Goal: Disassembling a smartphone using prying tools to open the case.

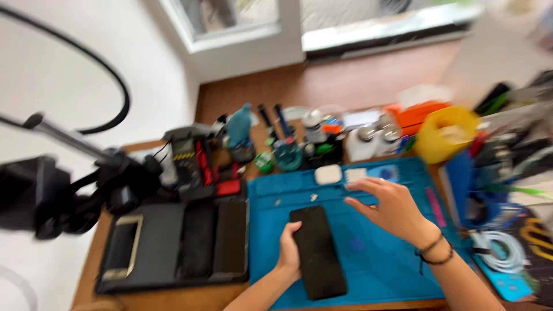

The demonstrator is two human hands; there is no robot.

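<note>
A blurred view looks down from head height onto a wooden worktop (173,299) crowded with repair gear. One blue work mat (374,270) lies at the centre and serves as the landmark.

One black phone (317,252) lies flat on the mat, toward its near left part, dark side up. The left hand (289,256) rests on the phone's left edge, fingers curled around it and thumb on its top corner, holding it steady. The right hand (387,206) hovers over the far middle of the mat, fingers spread and slightly bent, holding nothing. Two dark bands (436,251) circle the right wrist.

At the mat's far edge sit one small white rounded case (328,174) and one pale ridged block (355,174) just beside it.

Left of the mat lies one dark flat pad (167,247), touching the mat's left edge; one phone with a pale frame (122,246) lies on its left part. Further left stands one black stand with an arm (86,190).

Beyond the mat's far edge are two white bottles with metal caps (374,141), one yellow tub (446,133) and one orange box (417,114). Right of the mat lies one coiled white cable (500,251). The other small tools are too blurred to count.
</note>
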